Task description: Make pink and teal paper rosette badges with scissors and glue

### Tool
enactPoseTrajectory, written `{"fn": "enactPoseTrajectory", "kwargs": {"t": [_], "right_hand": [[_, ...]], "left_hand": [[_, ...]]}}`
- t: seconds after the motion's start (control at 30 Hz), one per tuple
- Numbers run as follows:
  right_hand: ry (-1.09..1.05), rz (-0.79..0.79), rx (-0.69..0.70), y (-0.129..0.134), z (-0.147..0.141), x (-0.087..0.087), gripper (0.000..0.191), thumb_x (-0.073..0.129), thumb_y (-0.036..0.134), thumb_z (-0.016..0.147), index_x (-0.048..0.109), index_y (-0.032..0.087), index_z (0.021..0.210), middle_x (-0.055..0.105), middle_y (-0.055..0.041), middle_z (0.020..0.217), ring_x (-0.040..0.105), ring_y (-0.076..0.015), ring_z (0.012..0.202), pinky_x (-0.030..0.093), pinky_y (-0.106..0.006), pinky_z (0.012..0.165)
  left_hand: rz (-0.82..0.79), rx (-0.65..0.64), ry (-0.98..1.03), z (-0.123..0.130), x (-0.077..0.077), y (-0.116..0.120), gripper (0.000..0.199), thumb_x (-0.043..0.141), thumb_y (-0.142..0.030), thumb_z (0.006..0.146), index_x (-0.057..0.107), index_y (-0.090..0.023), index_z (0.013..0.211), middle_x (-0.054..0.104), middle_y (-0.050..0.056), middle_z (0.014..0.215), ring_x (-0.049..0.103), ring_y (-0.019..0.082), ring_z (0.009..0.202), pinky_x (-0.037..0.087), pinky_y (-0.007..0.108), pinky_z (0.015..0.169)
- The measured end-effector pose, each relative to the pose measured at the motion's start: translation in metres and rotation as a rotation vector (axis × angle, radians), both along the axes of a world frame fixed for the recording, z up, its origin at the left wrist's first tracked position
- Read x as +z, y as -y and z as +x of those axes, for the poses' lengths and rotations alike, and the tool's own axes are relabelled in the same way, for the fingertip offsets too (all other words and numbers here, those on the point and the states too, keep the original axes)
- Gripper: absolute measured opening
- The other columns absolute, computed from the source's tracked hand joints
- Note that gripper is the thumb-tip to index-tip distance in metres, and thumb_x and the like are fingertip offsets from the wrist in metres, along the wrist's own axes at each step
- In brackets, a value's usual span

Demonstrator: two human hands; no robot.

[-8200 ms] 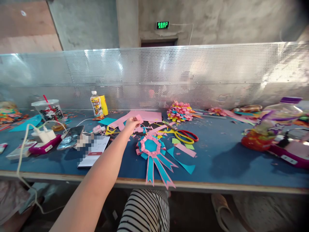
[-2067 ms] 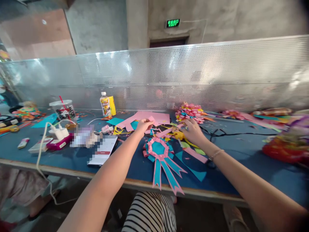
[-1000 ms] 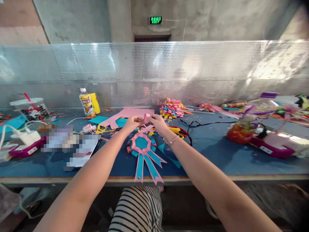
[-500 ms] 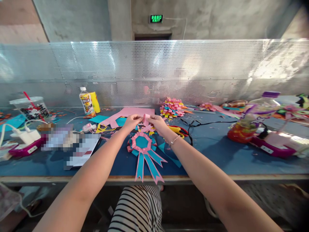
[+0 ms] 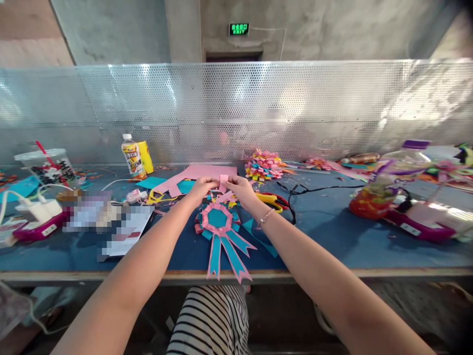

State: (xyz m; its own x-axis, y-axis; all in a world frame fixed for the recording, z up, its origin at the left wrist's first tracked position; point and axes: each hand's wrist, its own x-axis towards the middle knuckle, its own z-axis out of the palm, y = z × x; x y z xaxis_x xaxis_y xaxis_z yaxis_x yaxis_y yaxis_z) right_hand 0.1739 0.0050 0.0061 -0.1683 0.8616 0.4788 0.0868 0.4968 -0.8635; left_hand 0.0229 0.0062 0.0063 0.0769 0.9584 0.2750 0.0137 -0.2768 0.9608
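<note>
A small folded pink paper strip [image 5: 223,181] is pinched between my two hands over the middle of the table. My left hand [image 5: 204,187] grips its left side, and my right hand [image 5: 240,188] grips its right side. Just nearer to me lies a pink and blue paper rosette [image 5: 215,217] with several forked tails, the longest reaching over the table's front edge. Yellow-handled scissors [image 5: 271,199] rest to the right of my right hand. Behind my hands are pink paper sheets [image 5: 207,170] and blue paper pieces [image 5: 157,182].
On the blue table [image 5: 321,246], a juice bottle [image 5: 132,155] and a lidded cup [image 5: 50,165] stand at left. Colourful paper loops [image 5: 263,166] are heaped behind. At right are a purple-capped bottle [image 5: 377,192], a black cable [image 5: 318,188] and a power strip [image 5: 417,229].
The pink strip between my fingers has turned slightly and stands more upright. Both hands stay in nearly the same place, still pinching it.
</note>
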Motion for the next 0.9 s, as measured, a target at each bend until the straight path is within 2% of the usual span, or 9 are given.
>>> {"fn": "enactPoseTrajectory", "kwargs": {"t": [0.2, 0.53, 0.77, 0.9], "right_hand": [[-0.018, 0.012, -0.043, -0.0055, -0.0003, -0.0020, 0.029, 0.059, 0.044, 0.063, 0.046, 0.018, 0.064, 0.042, 0.0042, 0.057, 0.039, -0.0091, 0.053, 0.032, -0.023, 0.051], [0.003, 0.057, -0.135, -0.0103, 0.0015, -0.0038, 0.029, 0.062, 0.043, 0.062, 0.048, 0.019, 0.069, 0.044, 0.0042, 0.058, 0.041, -0.0097, 0.054, 0.032, -0.022, 0.049], [-0.067, -0.005, -0.052, -0.0093, 0.0012, -0.0032, 0.032, 0.063, 0.044, 0.061, 0.049, 0.018, 0.071, 0.052, 0.0019, 0.062, 0.048, -0.0111, 0.056, 0.037, -0.024, 0.051], [-0.050, 0.002, -0.062, -0.0105, 0.0014, -0.0042, 0.035, 0.064, 0.048, 0.061, 0.046, 0.019, 0.069, 0.053, 0.0017, 0.061, 0.048, -0.0113, 0.056, 0.037, -0.023, 0.050]], "left_hand": [[-0.021, -0.029, 0.012, -0.0005, -0.0013, 0.0001, 0.018, 0.065, -0.027, 0.056, 0.066, -0.016, 0.071, 0.063, 0.002, 0.069, 0.049, 0.009, 0.057, 0.029, 0.019, 0.046], [-0.034, -0.102, 0.025, 0.0004, 0.0022, 0.0052, 0.019, 0.068, -0.028, 0.057, 0.065, -0.016, 0.071, 0.061, 0.000, 0.067, 0.050, 0.008, 0.056, 0.031, 0.019, 0.049], [-0.028, -0.127, 0.025, 0.0007, 0.0025, 0.0071, 0.016, 0.068, -0.027, 0.060, 0.065, -0.016, 0.070, 0.060, 0.000, 0.067, 0.049, 0.007, 0.057, 0.032, 0.019, 0.049], [-0.038, -0.105, 0.005, 0.0004, 0.0032, 0.0086, 0.016, 0.068, -0.028, 0.060, 0.065, -0.016, 0.071, 0.061, 0.001, 0.068, 0.050, 0.008, 0.059, 0.032, 0.019, 0.049]]}}
